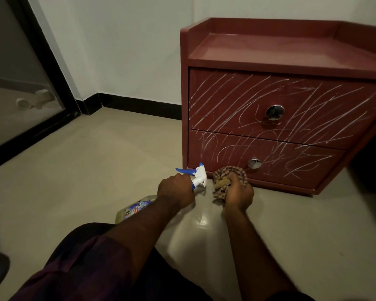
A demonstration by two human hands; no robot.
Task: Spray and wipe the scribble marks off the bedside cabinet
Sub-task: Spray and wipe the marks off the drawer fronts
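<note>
Cabinet: a red-brown wooden bedside cabinet [291, 51] with a raised rim round its top stands on the floor against the white wall [128, 51], in front of me and to my right.
Scribble marks: thin white scribble marks [237, 101] cross both drawer fronts, upper drawer [221, 127] and lower drawer [295, 168] alike, around the round metal knob [275, 112] on the upper and the smaller knob [254, 163] on the lower.
Left hand: my left hand [175, 190] is curled round the neck of a clear plastic spray bottle with a white-and-blue trigger head [198, 177]. The head sits near the cabinet's lower left corner, and the labelled body slants back under my forearm. I cannot tell whether it rests on the floor.
Right hand: my right hand [239, 196] is closed in a fist round a bunched brown-and-cream checked cloth [228, 175], held low just before the lower drawer, below its knob. Whether the cloth touches the drawer front is not clear.
Hands together: the two are near each other, apart, both low over the floor.
Floor: glossy beige tiled floor [96, 170], edged by a black skirting [139, 107].
Left edge: a black-framed glass door [13, 83].
</note>
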